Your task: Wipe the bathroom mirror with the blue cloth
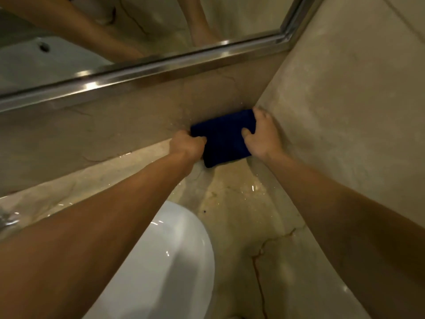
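I see the blue cloth [224,138] folded in the counter's back corner, left hand [187,143] gripping one edge, right hand [262,134] the other; I'd lift it flat; then sweep the mirror [115,26] above.

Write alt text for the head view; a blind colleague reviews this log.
Both hands, left hand and right hand, grip a folded dark blue cloth in the wet beige stone counter corner, below the steel-framed mirror. A white basin sits nearer.
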`<move>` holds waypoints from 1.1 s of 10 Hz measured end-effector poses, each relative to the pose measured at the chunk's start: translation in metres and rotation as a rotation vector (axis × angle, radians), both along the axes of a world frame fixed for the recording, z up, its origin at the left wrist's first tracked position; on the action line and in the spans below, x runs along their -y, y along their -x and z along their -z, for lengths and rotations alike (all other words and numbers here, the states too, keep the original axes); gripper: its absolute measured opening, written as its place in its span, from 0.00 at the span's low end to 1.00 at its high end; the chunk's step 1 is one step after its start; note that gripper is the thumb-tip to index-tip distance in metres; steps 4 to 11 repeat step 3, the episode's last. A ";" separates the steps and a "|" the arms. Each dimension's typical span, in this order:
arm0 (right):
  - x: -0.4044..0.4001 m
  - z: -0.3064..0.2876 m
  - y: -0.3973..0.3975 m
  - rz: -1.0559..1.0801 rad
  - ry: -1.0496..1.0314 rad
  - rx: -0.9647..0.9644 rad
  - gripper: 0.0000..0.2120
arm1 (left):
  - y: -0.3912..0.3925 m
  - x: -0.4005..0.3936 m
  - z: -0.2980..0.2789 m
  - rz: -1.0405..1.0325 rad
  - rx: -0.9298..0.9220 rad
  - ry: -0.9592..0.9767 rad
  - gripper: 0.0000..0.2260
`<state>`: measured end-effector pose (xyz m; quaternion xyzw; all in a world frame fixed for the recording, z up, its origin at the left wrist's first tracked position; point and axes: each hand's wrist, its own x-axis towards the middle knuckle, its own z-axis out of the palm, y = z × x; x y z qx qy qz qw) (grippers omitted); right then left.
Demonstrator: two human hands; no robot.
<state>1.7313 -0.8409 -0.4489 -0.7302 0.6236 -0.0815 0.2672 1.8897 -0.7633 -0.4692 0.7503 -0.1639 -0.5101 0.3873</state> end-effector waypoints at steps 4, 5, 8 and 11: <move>-0.093 -0.001 0.035 0.094 0.076 -0.003 0.23 | 0.034 -0.042 -0.031 0.144 0.235 0.022 0.06; -0.093 -0.001 0.035 0.094 0.076 -0.003 0.23 | 0.034 -0.042 -0.031 0.144 0.235 0.022 0.06; -0.093 -0.001 0.035 0.094 0.076 -0.003 0.23 | 0.034 -0.042 -0.031 0.144 0.235 0.022 0.06; -0.093 -0.001 0.035 0.094 0.076 -0.003 0.23 | 0.034 -0.042 -0.031 0.144 0.235 0.022 0.06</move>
